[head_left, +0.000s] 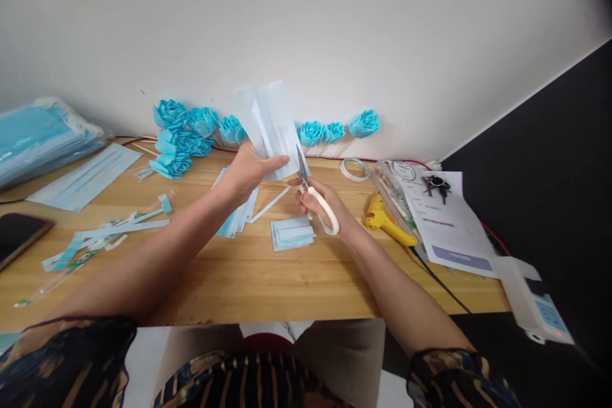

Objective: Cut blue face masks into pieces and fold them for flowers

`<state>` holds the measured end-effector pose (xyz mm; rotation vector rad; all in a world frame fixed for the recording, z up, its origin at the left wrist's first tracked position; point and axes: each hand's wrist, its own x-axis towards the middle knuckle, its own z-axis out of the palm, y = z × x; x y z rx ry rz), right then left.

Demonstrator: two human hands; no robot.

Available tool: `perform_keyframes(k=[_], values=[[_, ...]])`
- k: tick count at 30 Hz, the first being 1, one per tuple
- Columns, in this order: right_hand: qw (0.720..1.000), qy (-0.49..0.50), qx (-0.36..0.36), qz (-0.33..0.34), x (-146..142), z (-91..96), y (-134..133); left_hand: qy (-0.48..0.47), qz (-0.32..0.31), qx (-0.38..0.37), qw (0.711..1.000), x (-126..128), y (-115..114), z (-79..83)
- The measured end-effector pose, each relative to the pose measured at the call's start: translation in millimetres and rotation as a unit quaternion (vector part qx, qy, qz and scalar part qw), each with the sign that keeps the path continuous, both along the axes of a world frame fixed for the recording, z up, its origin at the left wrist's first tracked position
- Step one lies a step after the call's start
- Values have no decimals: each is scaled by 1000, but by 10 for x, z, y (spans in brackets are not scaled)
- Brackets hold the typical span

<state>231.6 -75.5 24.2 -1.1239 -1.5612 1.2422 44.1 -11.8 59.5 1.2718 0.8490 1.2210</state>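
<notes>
My left hand (251, 169) is closed on a pale blue face mask sheet (270, 124), holding it raised above the table with the thumb across its lower part. White-handled scissors (325, 209) are in my right hand (318, 199), their blades pointing up along the sheet's right edge. Below the hands lie a small stack of cut mask pieces (292, 233) and a fan of longer pieces (239, 213), partly hidden by my left hand. A thin cut strip (270, 204) rests between them.
Blue fabric flowers (172, 140) line the wall. At left are a bag of masks (43, 134), a flat mask sheet (88, 175), offcuts (105, 233) and a phone (19, 236). At right are a tape roll (354, 169), yellow glue gun (388, 222), paper (442, 223), keys (437, 186) and power strip (530, 296).
</notes>
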Motion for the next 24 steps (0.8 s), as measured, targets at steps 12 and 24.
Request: perform_keyframes(k=[12,24], values=[[1000,-5,-6,-9,5,-11,4,-13,-7,3,1000,5,-4,-17],[999,14,-21,-27,-1,-25,-6,-6,-4,10,1000,9,31,-62]])
